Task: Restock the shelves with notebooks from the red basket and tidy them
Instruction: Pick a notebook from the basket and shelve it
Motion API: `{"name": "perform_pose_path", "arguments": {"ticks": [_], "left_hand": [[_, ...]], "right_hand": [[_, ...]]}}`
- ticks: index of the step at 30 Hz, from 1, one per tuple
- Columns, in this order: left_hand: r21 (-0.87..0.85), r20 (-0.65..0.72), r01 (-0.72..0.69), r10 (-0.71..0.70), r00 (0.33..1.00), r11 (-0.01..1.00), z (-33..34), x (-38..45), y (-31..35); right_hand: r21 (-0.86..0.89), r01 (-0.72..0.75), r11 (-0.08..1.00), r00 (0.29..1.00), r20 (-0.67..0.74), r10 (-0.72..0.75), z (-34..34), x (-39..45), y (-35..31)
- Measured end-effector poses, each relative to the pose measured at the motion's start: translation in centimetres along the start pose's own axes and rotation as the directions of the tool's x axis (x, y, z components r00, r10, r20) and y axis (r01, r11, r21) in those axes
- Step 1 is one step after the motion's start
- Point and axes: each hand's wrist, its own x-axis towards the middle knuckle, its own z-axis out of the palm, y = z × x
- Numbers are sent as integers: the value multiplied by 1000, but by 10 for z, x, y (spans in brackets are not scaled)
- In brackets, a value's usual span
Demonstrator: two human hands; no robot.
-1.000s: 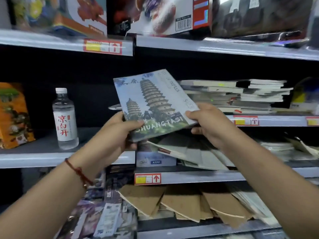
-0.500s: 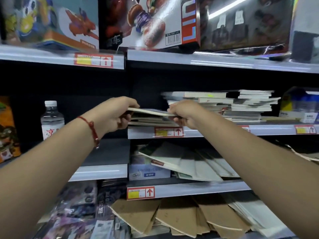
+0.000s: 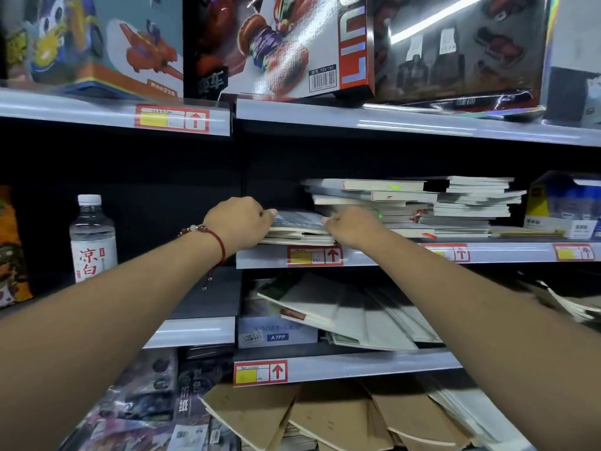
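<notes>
Both hands have gone from holding the pagoda-cover notebook up in front of the shelves to laying it flat on the small pile (image 3: 299, 227) on the middle shelf (image 3: 260, 257). Left hand (image 3: 239, 222) has curled fingers clamped on the pile's left edge; right hand (image 3: 353, 226) grips its right corner, knuckles toward the camera (fingertips hidden). Pile sits just left of a taller, ragged stack of notebooks (image 3: 422, 203), near the shelf's front lip above a price tag (image 3: 314, 255). Red basket is not in view. To do this well: squeeze both sides inward to square the edges, push back evenly, keep covers flat, and avoid nudging the ragged stack. Water bottle (image 3: 92, 237) stands well apart on the left.
</notes>
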Motion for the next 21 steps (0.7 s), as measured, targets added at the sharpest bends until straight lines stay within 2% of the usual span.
{"name": "perform_pose_path", "arguments": {"ticks": [3, 7, 9, 12, 14, 17, 19, 21], "left_hand": [[52, 34, -23, 21, 999, 998, -1, 5, 1], [48, 29, -37, 36, 999, 998, 0, 5, -1], [14, -28, -35, 35, 999, 999, 2, -3, 0], [-138, -266, -85, 45, 963, 987, 11, -33, 4], [-249, -310, -161, 78, 947, 955, 24, -60, 8], [-303, -136, -225, 192, 972, 926, 64, -103, 13], [-235, 34, -248, 263, 964, 940, 105, -129, 15], [-179, 222, -274, 310, 924, 945, 156, -154, 14]], "right_hand": [[-100, 30, 995, 998, 60, -24, 0, 0, 6], [-110, 62, 992, 995, 84, -53, -1, -4, 8], [-55, 91, 994, 994, 66, -87, 0, -11, 10], [88, 153, 984, 985, -89, -145, 3, -31, 21], [137, 201, 970, 958, -236, -165, 10, -58, 35], [156, 258, 953, 933, -298, -204, 30, -110, 65], [133, 256, 957, 951, -214, -225, 57, -143, 92], [98, 199, 975, 980, -39, -196, 92, -174, 124]]}}
